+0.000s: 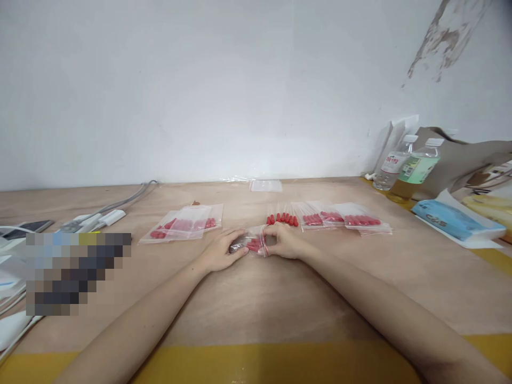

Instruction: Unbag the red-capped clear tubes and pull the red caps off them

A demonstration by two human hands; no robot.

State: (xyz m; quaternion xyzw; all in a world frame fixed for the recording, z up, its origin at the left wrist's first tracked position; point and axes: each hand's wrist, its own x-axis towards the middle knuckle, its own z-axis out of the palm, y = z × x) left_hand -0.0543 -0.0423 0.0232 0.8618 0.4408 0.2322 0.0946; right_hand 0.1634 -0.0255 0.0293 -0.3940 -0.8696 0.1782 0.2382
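A small clear zip bag with several red pieces inside lies on the table between my hands. My left hand curls round its left end, thumb on the near side and fingers on the far side. At the other end, my right hand pinches the bag's zip edge between thumb and fingers. Just beyond my right hand is a row of loose red-ended pieces with thin pale stems; their exact kind is unclear.
Filled zip bags lie in overlapping groups at left and right. Flat white bags are by the wall. Two bottles and a blue tissue pack stand right; cables and a blurred-out patch are left.
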